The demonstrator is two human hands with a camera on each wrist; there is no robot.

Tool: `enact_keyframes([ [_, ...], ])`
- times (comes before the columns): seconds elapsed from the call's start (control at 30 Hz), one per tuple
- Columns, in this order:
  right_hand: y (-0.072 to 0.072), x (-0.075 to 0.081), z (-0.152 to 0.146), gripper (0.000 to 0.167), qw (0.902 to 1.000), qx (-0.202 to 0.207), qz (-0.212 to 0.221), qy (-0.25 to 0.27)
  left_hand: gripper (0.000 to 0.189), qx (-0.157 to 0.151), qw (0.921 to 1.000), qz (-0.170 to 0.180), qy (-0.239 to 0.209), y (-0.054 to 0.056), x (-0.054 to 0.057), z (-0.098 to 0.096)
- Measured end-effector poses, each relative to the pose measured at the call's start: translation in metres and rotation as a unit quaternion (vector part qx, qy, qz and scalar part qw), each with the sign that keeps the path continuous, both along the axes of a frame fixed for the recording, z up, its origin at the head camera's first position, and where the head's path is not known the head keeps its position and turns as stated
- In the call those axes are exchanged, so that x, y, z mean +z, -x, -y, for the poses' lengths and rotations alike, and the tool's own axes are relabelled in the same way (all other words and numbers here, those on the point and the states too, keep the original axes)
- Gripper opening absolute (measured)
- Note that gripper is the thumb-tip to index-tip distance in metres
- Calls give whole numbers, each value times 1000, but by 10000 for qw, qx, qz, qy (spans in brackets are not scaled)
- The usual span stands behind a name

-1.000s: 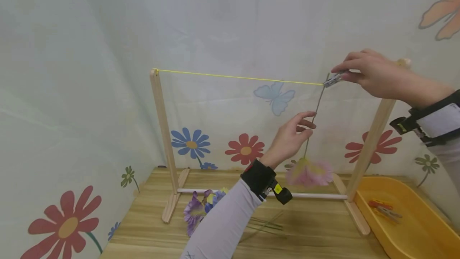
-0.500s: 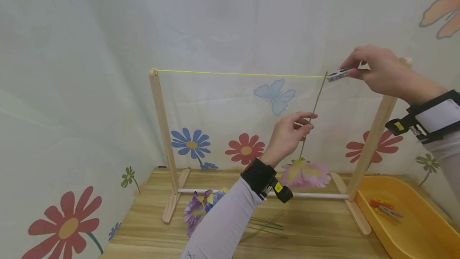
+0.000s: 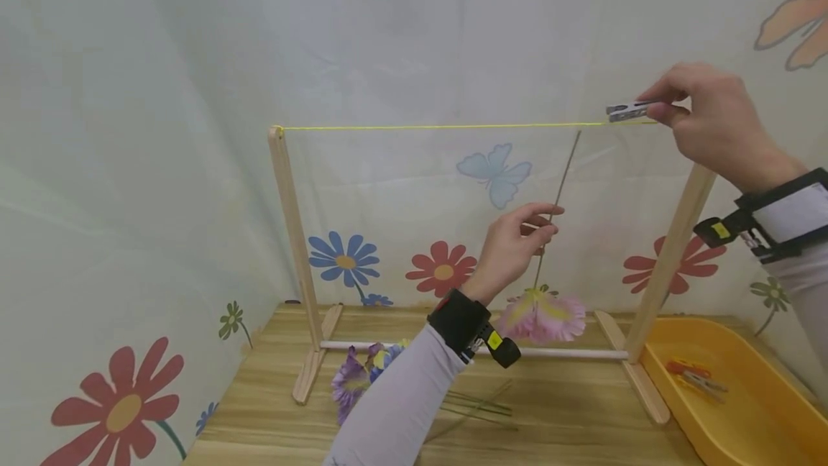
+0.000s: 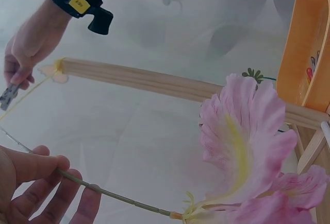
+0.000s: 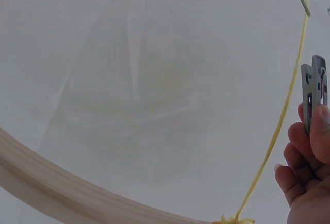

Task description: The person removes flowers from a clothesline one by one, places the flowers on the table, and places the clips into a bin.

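My left hand (image 3: 514, 243) pinches the thin green stem of an artificial pink flower (image 3: 543, 316), which hangs bloom down with its stem tip just under the yellow string (image 3: 420, 126). In the left wrist view the pink bloom (image 4: 247, 141) shows yellow centres, and the stem runs between thumb and fingers. My right hand (image 3: 711, 117) pinches a grey clothespin (image 3: 627, 111) by its rear end, right at the string and to the right of the stem tip. The right wrist view has the clothespin (image 5: 315, 87) beside the string, apart from the stem.
The string spans a wooden frame (image 3: 294, 236) with a white bottom rod (image 3: 582, 354). Purple and blue artificial flowers (image 3: 352, 380) lie on the wooden table (image 3: 259, 408), partly behind my left sleeve. An orange tray (image 3: 744, 416) at right holds several clothespins (image 3: 698, 376).
The clothespin has come away from the stem, moving up and right with my right hand. The string has risen from its sag to nearly straight. The flower has shifted slightly left and down.
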State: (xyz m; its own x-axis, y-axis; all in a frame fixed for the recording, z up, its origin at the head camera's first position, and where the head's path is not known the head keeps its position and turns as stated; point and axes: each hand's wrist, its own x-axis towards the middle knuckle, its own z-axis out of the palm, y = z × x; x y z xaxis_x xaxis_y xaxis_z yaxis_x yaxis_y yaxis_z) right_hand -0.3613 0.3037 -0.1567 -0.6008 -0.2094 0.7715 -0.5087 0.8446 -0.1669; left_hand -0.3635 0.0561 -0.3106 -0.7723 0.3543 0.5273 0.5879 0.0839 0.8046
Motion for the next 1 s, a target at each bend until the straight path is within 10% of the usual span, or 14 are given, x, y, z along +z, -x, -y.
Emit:
enact_keyframes([
  [0.43, -9, -16, -1, 24, 9940, 302, -485, 929, 29, 123, 9999, -25, 115, -1, -1, 16],
  [1.0, -30, -82, -7, 35, 9738, 165, -1349, 1823, 29, 307, 9919, -1062, 627, -14, -24, 59],
])
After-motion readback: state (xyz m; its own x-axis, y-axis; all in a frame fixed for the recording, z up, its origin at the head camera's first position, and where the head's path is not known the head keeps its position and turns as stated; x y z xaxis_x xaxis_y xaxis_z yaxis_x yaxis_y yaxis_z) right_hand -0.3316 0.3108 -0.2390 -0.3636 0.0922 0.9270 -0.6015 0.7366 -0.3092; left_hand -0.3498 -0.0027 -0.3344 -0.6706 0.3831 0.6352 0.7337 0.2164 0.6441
